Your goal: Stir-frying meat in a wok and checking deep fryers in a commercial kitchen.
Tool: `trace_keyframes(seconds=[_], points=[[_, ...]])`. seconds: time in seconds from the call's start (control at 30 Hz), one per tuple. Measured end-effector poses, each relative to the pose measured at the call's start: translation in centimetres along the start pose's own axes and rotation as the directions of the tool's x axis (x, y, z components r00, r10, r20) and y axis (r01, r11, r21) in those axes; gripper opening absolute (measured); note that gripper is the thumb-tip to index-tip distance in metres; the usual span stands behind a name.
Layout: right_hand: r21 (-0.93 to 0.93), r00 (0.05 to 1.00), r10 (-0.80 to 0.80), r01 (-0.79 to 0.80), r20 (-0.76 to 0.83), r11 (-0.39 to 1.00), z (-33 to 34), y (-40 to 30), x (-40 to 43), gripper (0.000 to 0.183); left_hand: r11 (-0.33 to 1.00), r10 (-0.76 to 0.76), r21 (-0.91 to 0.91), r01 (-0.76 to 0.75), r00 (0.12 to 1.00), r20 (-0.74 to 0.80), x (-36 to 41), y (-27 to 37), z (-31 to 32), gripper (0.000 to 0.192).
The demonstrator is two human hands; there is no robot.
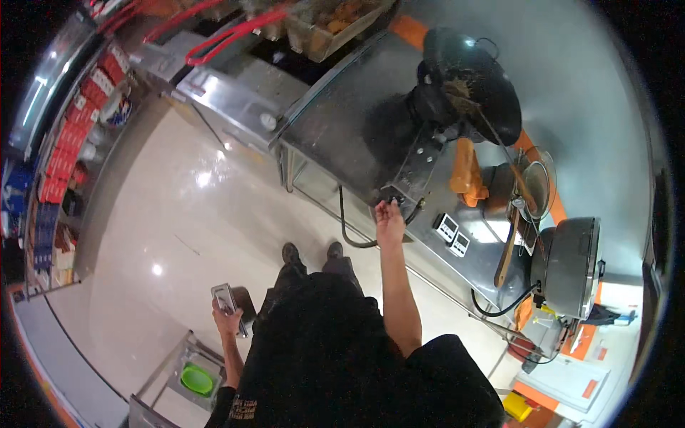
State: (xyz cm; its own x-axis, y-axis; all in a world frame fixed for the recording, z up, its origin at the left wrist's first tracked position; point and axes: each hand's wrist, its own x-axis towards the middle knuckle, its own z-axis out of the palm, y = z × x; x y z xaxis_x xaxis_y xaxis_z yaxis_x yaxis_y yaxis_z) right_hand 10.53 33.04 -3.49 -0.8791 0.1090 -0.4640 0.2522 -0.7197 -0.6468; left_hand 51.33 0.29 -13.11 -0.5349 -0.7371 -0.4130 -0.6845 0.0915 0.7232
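My left hand (227,315) holds a small rectangular metal tray (225,299) low at my left side, above the floor. With bent fingers, my right hand (390,214) touches the control end of a gas burner (412,176) at the edge of the metal counter (342,128). Whether the fingers grip a knob there cannot be told. On the burner's far end sits a dark wok (481,91), tilted, with a long-handled utensil in it. Two white digital timers (453,234) lie on the counter to the right of my right hand.
An orange bottle-like object (466,171), a wire strainer (537,187), a wooden-handled tool (507,251) and a large metal cooker (567,267) stand or lie along the counter. A black hose (348,235) loops below its edge. Fryer baskets with red handles (235,40) are at upper left; a green bowl (197,379) sits lower left.
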Motion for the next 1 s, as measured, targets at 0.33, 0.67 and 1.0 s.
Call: trace_keyframes(seconds=[0.33,0.67,1.0], points=[[-0.631,0.996,-0.053,-0.005,-0.073,0.775,2.1,-1.6,-2.2,0.04,0.98,-0.139,0.136,0.145,0.989,-0.056,-7.8,-4.2,2.1,0.093],[-0.965,0.891,-0.38,0.196,0.249,-0.171,1.5,-1.1,-1.8,0.057,0.969,-0.222,-0.109,0.221,0.975,0.003,-18.9,-13.4,6.7,0.105],[-0.843,0.815,-0.395,0.195,0.424,-0.502,1.4,0.0,-1.1,0.064,0.8,-0.421,-0.381,0.463,0.886,0.193,-23.1,-22.5,8.9,0.107]])
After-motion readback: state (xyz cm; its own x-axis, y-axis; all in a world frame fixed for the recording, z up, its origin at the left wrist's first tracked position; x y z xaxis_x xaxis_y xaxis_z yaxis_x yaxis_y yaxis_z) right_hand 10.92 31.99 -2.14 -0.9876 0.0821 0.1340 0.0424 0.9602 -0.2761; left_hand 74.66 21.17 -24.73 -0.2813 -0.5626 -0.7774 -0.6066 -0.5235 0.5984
